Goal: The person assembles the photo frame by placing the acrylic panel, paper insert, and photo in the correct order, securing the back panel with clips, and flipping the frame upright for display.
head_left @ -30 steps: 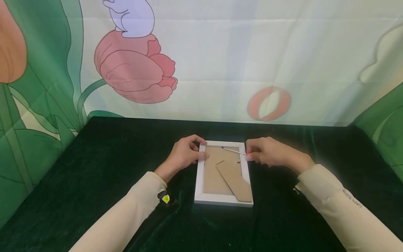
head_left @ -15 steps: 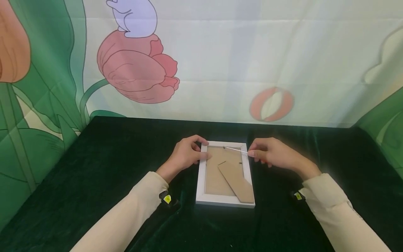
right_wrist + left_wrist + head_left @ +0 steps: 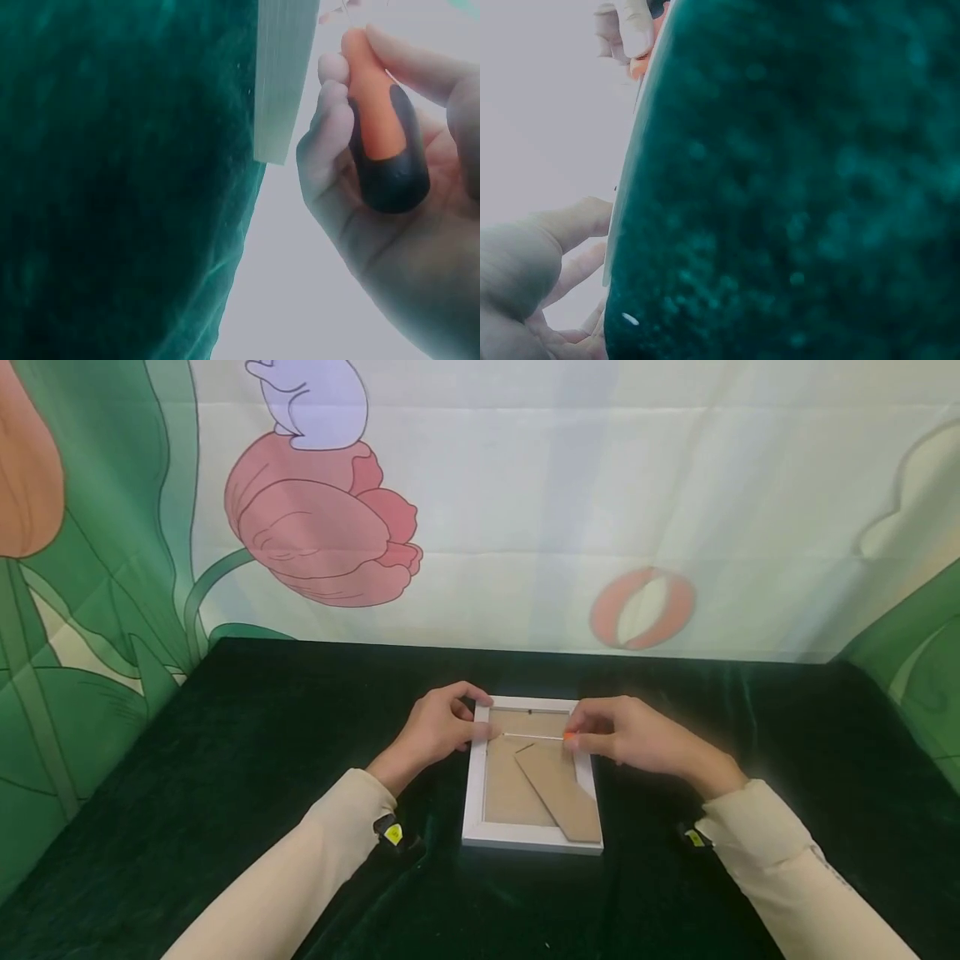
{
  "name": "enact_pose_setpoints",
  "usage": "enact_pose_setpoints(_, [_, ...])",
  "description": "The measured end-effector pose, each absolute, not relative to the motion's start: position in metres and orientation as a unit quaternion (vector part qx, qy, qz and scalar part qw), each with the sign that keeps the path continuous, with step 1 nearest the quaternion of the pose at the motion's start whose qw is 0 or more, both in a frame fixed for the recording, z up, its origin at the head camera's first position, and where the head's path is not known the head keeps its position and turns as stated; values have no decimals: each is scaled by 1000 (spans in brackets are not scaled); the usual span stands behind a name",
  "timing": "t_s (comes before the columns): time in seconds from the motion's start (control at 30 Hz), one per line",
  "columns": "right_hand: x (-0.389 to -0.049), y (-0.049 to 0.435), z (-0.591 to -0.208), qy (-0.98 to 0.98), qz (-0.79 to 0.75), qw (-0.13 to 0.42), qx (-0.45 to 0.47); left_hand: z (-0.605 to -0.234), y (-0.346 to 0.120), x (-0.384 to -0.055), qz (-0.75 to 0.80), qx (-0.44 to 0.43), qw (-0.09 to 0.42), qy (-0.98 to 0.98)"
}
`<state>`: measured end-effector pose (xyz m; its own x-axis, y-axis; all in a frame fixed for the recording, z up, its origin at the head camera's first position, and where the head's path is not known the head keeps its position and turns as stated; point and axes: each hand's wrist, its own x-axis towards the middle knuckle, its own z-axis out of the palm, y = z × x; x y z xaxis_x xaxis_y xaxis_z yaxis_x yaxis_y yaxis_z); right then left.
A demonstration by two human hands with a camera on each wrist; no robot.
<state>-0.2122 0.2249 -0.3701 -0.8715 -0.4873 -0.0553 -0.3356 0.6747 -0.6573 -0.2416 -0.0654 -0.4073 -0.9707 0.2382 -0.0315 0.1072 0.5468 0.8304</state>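
A white picture frame lies face down, its brown backing board and slanted stand leg showing. My left hand grips the frame's upper left side, thumb over the rim onto the board and index finger at the corner. In my right hand is a screwdriver with an orange and black handle, held between thumb and curled fingers. Its thin shaft crosses the board leftward, the tip near my left thumb. A small dark tab sits at the top inner edge.
Dark green velvet cloth covers the table under the frame. Behind it hangs a printed curtain with flowers and a rabbit. Each wrist carries a small black camera strap; the left one has a yellow mark.
My right hand has moved left and slightly nearer, over the frame's right rim. The screwdriver tip has left the top tab for the left side by my thumb. My left hand keeps its hold.
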Motion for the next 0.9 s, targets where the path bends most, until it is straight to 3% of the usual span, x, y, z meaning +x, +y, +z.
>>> enact_pose_setpoints(0.9, [-207,210,-377,895,-359,111,-241,-407,-64,-242,478,92,74,871])
